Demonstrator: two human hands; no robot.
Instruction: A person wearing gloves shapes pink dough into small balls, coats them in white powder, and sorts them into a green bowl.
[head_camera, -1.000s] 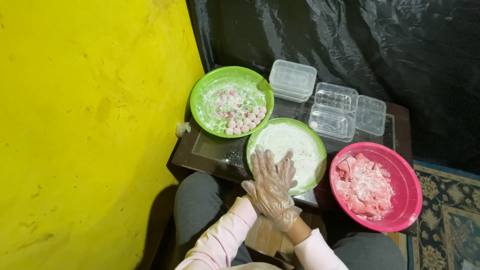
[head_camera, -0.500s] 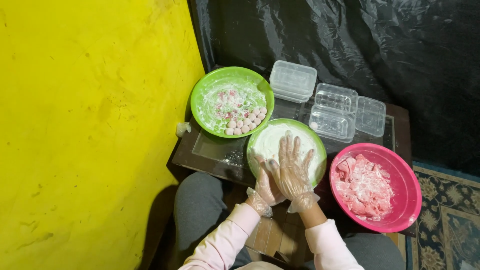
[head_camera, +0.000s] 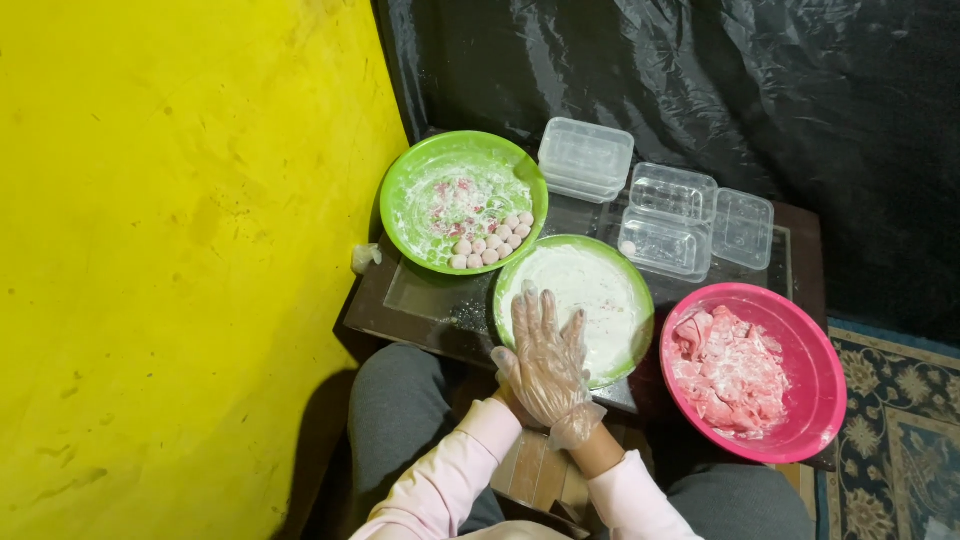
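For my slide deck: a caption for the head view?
Gloved hands pressed together over a green plastic bowl of white flour, beside a pink bowl of dough.

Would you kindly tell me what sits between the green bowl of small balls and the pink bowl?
In the head view, the green bowl of white flour lies between the green bowl of small balls and the pink bowl, with the gloved hands at its near rim.

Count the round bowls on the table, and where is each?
3. A green bowl of small dough balls at the back left, a green bowl of white flour in the middle by the gloved hands, and a pink bowl of pink pieces at the right.
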